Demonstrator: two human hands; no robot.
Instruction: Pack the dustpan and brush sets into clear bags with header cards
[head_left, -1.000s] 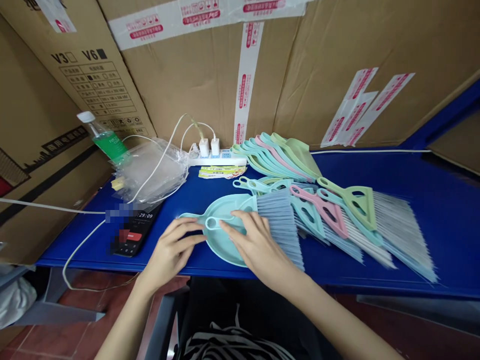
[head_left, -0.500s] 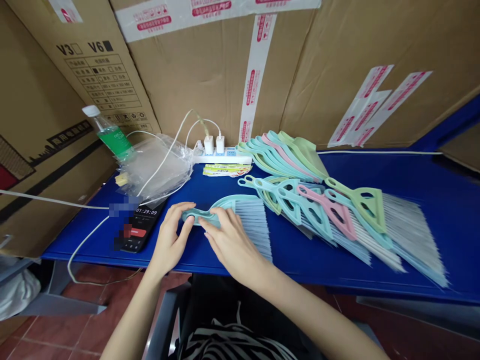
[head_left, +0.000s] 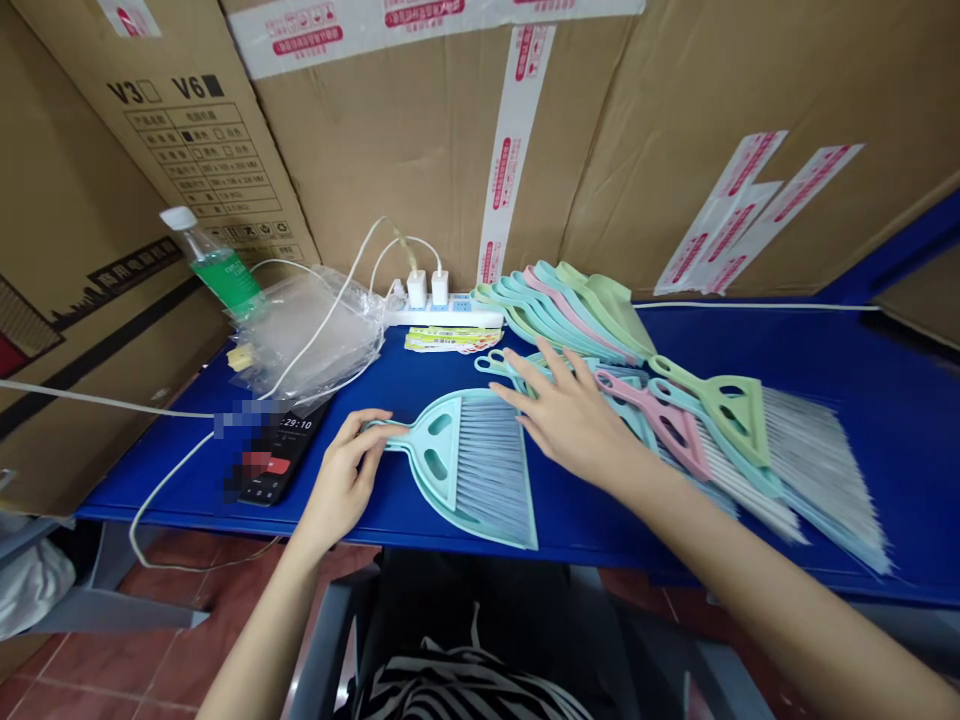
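My left hand [head_left: 346, 482] is closed round the handle end of a light-blue hand brush [head_left: 487, 460]. The brush lies bristles to the right in a matching dustpan [head_left: 529, 538], whose rim shows round it; the two handles lie together at my fingers. My right hand [head_left: 576, 420] is open, fingers spread, over the left part of a row of hand brushes, and hides some of them. Among those brushes are a pink brush [head_left: 667, 420] and a green brush [head_left: 724, 405]. Behind them, dustpans [head_left: 574, 305] in blue, pink and green lie overlapped.
On the blue table [head_left: 825, 350], a white power strip [head_left: 446, 318] with chargers stands at the back, with printed labels [head_left: 450, 340] before it. Clear plastic bags [head_left: 322, 325], a bottle [head_left: 221, 275] and a phone [head_left: 277, 455] are at left. Loose cables cross there. Cardboard [head_left: 420, 150] walls the back.
My right hand has left the light-blue brush and moved right, over the row of brushes. My left hand stays at the handle; the brush and dustpan now show fully.
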